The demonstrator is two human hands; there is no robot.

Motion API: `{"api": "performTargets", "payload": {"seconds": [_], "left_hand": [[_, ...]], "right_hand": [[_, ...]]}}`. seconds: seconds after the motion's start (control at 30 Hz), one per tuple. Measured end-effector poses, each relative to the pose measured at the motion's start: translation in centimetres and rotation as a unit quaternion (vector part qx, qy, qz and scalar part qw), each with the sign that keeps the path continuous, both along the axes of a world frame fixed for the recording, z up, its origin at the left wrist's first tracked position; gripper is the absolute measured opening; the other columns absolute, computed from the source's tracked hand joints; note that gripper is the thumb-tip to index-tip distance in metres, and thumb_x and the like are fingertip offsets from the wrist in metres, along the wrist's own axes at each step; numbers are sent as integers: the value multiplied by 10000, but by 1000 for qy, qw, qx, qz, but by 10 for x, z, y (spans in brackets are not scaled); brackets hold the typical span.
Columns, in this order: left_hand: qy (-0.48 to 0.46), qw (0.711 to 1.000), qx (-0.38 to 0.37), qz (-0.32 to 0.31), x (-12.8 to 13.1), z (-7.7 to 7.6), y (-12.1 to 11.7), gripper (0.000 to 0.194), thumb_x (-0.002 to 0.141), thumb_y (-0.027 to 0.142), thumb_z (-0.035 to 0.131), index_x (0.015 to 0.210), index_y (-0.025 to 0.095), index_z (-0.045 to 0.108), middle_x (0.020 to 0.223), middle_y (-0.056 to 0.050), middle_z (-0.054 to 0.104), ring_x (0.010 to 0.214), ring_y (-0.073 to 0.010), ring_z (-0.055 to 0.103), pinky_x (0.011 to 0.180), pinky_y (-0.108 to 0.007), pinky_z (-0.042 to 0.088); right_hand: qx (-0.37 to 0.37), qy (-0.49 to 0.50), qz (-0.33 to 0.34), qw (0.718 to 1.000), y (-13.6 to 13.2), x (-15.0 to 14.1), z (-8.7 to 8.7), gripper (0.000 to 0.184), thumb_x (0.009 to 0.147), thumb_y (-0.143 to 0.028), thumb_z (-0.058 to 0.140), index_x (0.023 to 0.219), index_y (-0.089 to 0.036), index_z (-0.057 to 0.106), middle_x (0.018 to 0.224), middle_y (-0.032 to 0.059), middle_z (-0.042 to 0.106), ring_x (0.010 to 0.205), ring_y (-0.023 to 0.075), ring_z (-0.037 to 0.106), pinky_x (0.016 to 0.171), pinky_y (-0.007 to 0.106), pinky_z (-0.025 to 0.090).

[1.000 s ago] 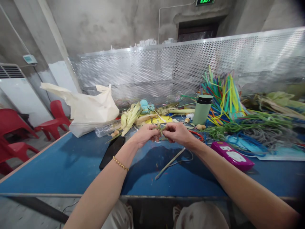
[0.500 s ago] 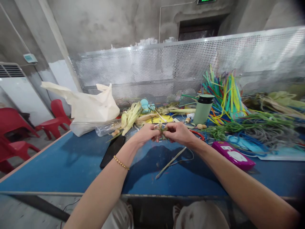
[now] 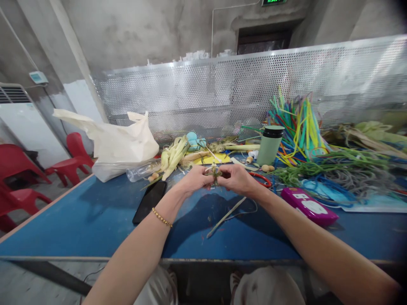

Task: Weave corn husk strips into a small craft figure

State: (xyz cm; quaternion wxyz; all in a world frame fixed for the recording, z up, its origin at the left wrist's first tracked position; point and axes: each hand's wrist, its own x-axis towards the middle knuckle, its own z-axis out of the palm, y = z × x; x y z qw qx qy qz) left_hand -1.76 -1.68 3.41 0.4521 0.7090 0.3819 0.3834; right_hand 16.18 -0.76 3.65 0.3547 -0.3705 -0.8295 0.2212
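Note:
My left hand (image 3: 194, 180) and my right hand (image 3: 237, 178) meet above the blue table (image 3: 95, 216), both pinched on a small green woven leaf piece (image 3: 213, 172) held between their fingertips. A gold bead bracelet (image 3: 161, 217) circles my left wrist. Below the hands a pale leaf strip (image 3: 224, 217) lies on the table with a thin wire beside it. A black phone (image 3: 149, 201) lies just left of my left forearm.
A white bag (image 3: 117, 142) and a clear bottle (image 3: 141, 170) sit at the back left. Pale husk strips (image 3: 173, 156), a green flask (image 3: 270, 145), coloured strips (image 3: 299, 127), green cords (image 3: 333, 169) and a magenta case (image 3: 308, 206) crowd the right. A perforated metal screen (image 3: 222, 93) stands behind; red chairs (image 3: 19, 178) at left.
Both hands have stayed together on the woven piece, shifting only slightly as the fingers work it; the view has moved a little.

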Motion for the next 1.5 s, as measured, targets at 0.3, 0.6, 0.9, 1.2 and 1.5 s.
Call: {"api": "performTargets", "payload": {"seconds": [0.3, 0.6, 0.9, 1.2, 1.5], "left_hand": [[12, 1000, -7, -27, -3, 2, -2, 89, 626, 114, 537, 562, 167, 506, 522, 7, 514, 493, -92, 456, 518, -268, 320], [-46, 992, -50, -102, -10, 4, 0, 66, 599, 103, 520, 605, 168, 510, 569, 18, 491, 520, -82, 430, 519, -260, 321], [-61, 989, -91, -101, -7, 9, -5, 74, 640, 124, 536, 698, 152, 573, 628, -33, 601, 551, -103, 512, 558, -264, 358], [-93, 993, -67, -43, -10, 3, 3, 209, 687, 269, 746, 674, 137, 584, 588, -10, 577, 546, -104, 527, 585, -277, 384], [-111, 990, -87, -27, -11, 7, 3, 117, 671, 194, 684, 646, 149, 579, 575, -1, 562, 536, -96, 498, 588, -274, 376]], "right_hand": [[-33, 21, 36, 999, -2, -3, 1, 75, 683, -202, 569, 618, -170, 587, 518, -48, 526, 467, 80, 443, 451, 206, 309], [-176, 82, 56, 979, -12, -2, 15, 86, 664, -205, 536, 612, -160, 588, 457, -21, 555, 419, 91, 480, 454, 215, 361], [-122, 62, 44, 990, -9, -2, 11, 124, 714, -227, 557, 599, -179, 555, 448, -30, 550, 412, 93, 488, 447, 216, 377], [-62, 45, -10, 997, -4, -2, 6, 135, 713, -200, 553, 582, -193, 523, 432, -47, 545, 402, 94, 489, 435, 212, 368], [-136, 82, 27, 987, -4, 3, 15, 162, 747, -262, 556, 699, -158, 671, 514, 3, 626, 461, 122, 581, 456, 224, 447]]}}
